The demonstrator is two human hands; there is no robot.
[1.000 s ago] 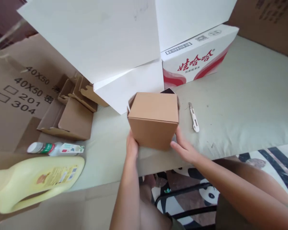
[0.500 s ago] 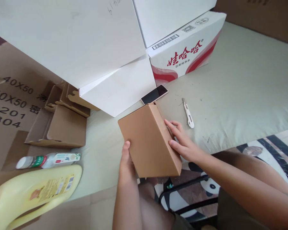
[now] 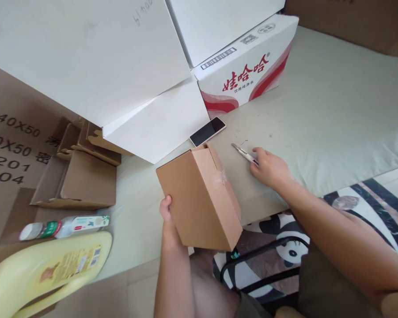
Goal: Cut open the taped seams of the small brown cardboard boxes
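Note:
A brown cardboard box (image 3: 192,201) is tilted over the near edge of the cloth-covered surface. Clear tape shows on its narrow right side. My left hand (image 3: 167,212) grips the box from the left, thumb on the large face and the other fingers hidden behind it. To the right of the box, my right hand (image 3: 270,168) has its fingers closed around the handle of a white utility knife (image 3: 243,153). The knife's tip points up and left, close over the cloth.
A phone (image 3: 208,131) lies beyond the box, beside stacked white cartons (image 3: 245,79). Open cardboard pieces (image 3: 89,179), a plastic bottle (image 3: 76,225) and a yellow jug (image 3: 76,260) are at left. The pale green cloth (image 3: 338,119) extends right. Below is a black metal bar (image 3: 268,251).
My right hand has left the box's side, moved right and taken hold of the utility knife. My left hand still holds the box, which has turned slightly, showing more of its taped side.

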